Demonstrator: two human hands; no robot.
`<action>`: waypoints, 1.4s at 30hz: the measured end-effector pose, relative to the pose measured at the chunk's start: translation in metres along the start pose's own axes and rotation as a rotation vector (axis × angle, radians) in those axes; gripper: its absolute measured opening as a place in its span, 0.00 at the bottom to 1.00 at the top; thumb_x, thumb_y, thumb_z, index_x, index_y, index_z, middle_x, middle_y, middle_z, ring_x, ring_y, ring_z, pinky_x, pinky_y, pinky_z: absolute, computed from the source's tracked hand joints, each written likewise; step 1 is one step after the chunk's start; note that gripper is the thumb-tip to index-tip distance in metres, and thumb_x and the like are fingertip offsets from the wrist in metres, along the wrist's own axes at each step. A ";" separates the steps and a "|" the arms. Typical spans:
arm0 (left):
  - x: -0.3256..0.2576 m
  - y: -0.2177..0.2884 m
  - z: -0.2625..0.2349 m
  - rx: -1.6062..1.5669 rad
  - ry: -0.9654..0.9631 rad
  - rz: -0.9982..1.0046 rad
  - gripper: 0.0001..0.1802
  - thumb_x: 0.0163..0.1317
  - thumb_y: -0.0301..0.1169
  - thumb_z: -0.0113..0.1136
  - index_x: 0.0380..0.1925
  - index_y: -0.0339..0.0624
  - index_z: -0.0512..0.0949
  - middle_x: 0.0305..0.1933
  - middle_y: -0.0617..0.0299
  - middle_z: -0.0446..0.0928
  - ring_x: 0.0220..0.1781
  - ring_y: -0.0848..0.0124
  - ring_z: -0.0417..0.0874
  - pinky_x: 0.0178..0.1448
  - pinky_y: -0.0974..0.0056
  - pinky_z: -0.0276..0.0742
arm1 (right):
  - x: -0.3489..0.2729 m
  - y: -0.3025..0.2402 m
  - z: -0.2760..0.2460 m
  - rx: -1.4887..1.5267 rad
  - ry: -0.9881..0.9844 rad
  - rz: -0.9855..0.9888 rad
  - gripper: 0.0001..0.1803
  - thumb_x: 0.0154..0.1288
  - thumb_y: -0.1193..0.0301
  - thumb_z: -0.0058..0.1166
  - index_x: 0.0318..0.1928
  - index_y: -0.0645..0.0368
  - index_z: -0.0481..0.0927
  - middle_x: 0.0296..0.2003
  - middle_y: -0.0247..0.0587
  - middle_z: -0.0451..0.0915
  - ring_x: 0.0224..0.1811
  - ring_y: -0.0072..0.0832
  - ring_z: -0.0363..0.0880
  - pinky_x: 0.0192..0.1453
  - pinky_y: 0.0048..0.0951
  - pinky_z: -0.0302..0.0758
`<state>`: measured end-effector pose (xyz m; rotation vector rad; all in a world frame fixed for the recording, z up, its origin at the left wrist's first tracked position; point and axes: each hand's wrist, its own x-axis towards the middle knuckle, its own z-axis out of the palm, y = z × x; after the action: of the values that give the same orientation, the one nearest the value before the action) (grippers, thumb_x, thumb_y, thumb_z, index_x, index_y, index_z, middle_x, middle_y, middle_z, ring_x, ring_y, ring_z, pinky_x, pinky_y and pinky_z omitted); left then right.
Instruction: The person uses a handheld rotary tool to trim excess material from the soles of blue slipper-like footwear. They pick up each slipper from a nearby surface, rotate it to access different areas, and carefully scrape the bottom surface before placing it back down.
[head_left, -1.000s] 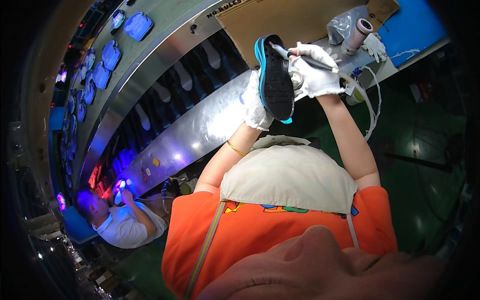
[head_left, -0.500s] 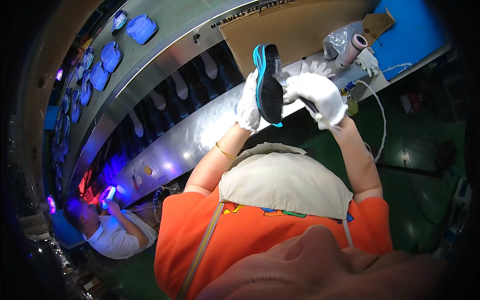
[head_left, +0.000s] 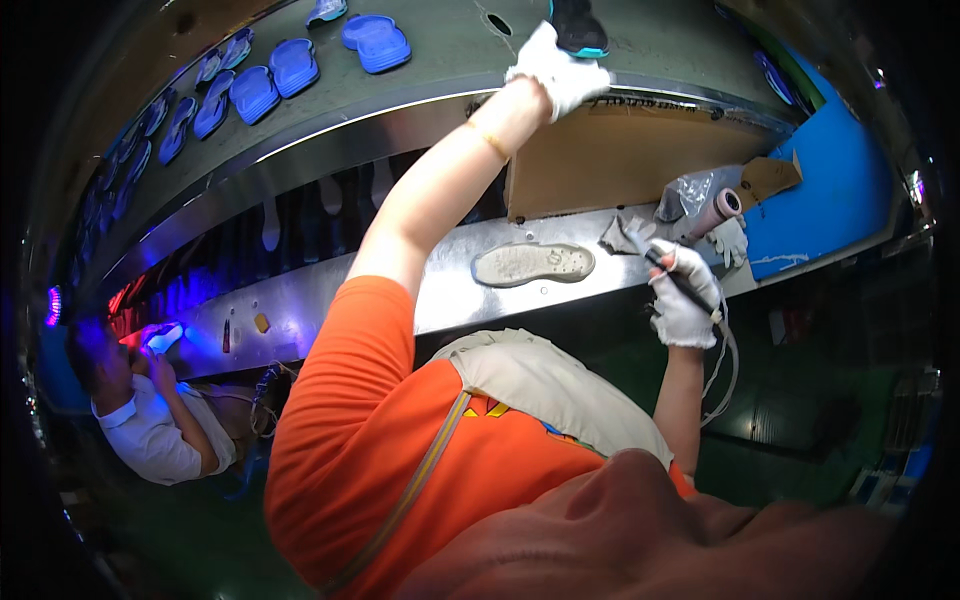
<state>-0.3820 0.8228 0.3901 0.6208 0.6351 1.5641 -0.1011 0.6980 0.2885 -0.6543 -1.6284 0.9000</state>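
At the top edge, over the green conveyor belt [head_left: 450,50], my left hand [head_left: 556,75] in a white knit glove is closed on a black shoe sole [head_left: 576,28] with a turquoise rim. The picture's edge cuts off the sole's far end. My right hand [head_left: 685,300], in a white glove with bare fingertips, grips a dark pen-like tool [head_left: 683,283] with a pale front end and a white cord behind. A grey-beige shoe sole [head_left: 535,265] lies flat on the metal ledge [head_left: 450,290] between my arms. Near the tool's tip is a crumpled grey cloth or glove [head_left: 622,235].
Several blue soles [head_left: 295,67] lie along the belt's left side. Against the belt frame leans a cardboard sheet [head_left: 600,165]. A pink bottle [head_left: 715,212], clear plastic bag [head_left: 695,188] and white glove [head_left: 733,240] sit at the right, beside a blue panel [head_left: 830,200]. A co-worker [head_left: 150,415] sits at lower left.
My left hand has moved up and away with the black and turquoise sole, from above the ledge to the belt. My right hand has dropped lower, uncovering the tool. The grey-beige sole is now visible.
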 end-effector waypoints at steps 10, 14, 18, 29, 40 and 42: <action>-0.052 0.129 -0.107 2.414 0.407 0.773 0.21 0.61 0.45 0.44 0.45 0.46 0.78 0.42 0.49 0.79 0.44 0.54 0.80 0.50 0.55 0.76 | -0.021 0.030 0.024 0.365 0.038 0.316 0.11 0.56 0.86 0.57 0.39 0.61 0.76 0.39 0.39 0.80 0.39 0.21 0.78 0.48 0.24 0.75; -0.080 0.157 -0.146 2.399 0.307 0.554 0.25 0.64 0.49 0.39 0.45 0.46 0.79 0.48 0.51 0.78 0.52 0.53 0.76 0.57 0.55 0.70 | -0.018 0.018 0.036 0.521 0.009 0.417 0.10 0.57 0.84 0.57 0.40 0.63 0.76 0.39 0.41 0.80 0.40 0.23 0.79 0.48 0.24 0.76; -0.099 0.174 -0.131 2.190 0.543 0.558 0.25 0.61 0.52 0.46 0.49 0.50 0.77 0.52 0.53 0.77 0.55 0.58 0.76 0.57 0.58 0.72 | -0.019 0.016 0.038 0.551 -0.003 0.424 0.11 0.56 0.84 0.57 0.40 0.63 0.77 0.39 0.43 0.80 0.39 0.23 0.79 0.48 0.24 0.76; -0.107 0.119 -0.129 1.036 0.345 0.528 0.31 0.58 0.29 0.60 0.61 0.34 0.62 0.59 0.51 0.70 0.58 0.63 0.73 0.61 0.63 0.68 | -0.026 0.024 0.031 0.631 0.077 0.547 0.14 0.57 0.82 0.56 0.44 0.65 0.74 0.38 0.39 0.79 0.39 0.23 0.79 0.47 0.24 0.76; -0.193 -0.078 -0.082 -0.217 -0.101 -0.082 0.46 0.57 0.64 0.46 0.60 0.33 0.62 0.61 0.42 0.66 0.60 0.46 0.70 0.66 0.40 0.62 | -0.007 0.005 0.039 0.689 -0.017 0.470 0.13 0.58 0.81 0.55 0.44 0.62 0.74 0.36 0.37 0.78 0.36 0.21 0.78 0.43 0.23 0.76; -0.195 -0.104 -0.084 -0.403 -0.269 -0.121 0.49 0.53 0.68 0.48 0.62 0.39 0.61 0.62 0.45 0.65 0.63 0.48 0.67 0.65 0.41 0.65 | -0.008 0.010 0.041 0.602 -0.090 0.454 0.12 0.59 0.79 0.56 0.44 0.60 0.75 0.38 0.35 0.77 0.37 0.21 0.78 0.45 0.23 0.76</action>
<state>-0.3533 0.6322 0.2527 0.4657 0.1433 1.4109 -0.1396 0.6880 0.2716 -0.5630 -1.1968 1.6846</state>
